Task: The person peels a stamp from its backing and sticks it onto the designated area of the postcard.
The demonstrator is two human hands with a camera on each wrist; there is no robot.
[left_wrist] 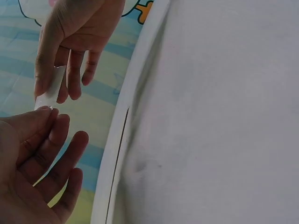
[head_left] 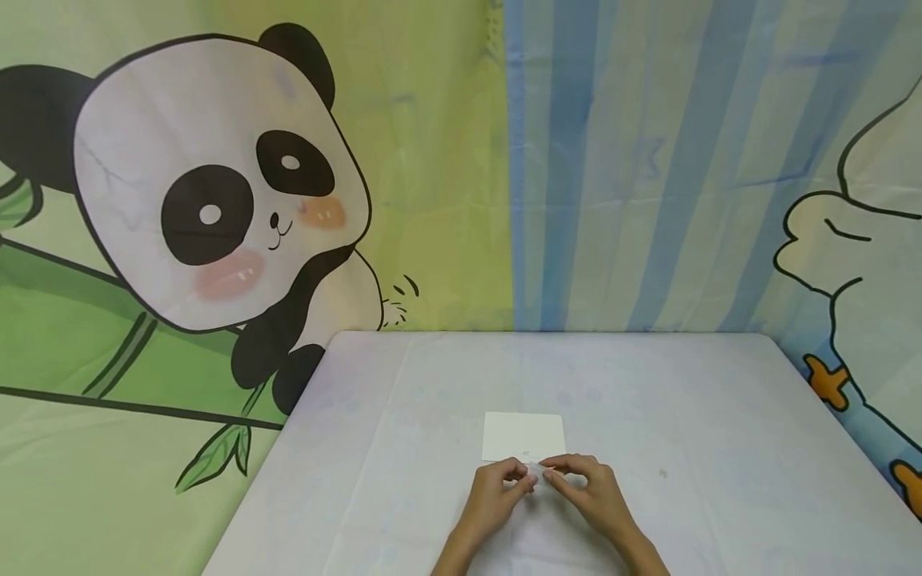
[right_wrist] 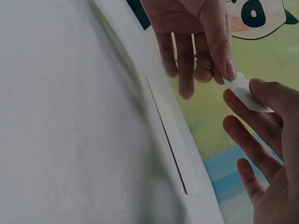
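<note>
Both hands hold a small, whitish strip with a serrated edge (right_wrist: 245, 94) between them, just above the table. My left hand (head_left: 495, 492) pinches one end between thumb and forefinger. The other end is pinched by the thumb and forefinger of my right hand (head_left: 592, 490). In the right wrist view the strip looks thin and slightly bent; its exact kind cannot be told. The remaining fingers of both hands are spread loosely away from it. Just beyond the fingertips, a white rectangular card (head_left: 523, 434) lies flat on the table, with a tiny mark near its close edge.
A white cloth covers the table (head_left: 403, 488). Behind it hangs a printed curtain (head_left: 439, 160) with a panda and blue stripes. A small faint spot (head_left: 663, 473) shows on the cloth right of the hands.
</note>
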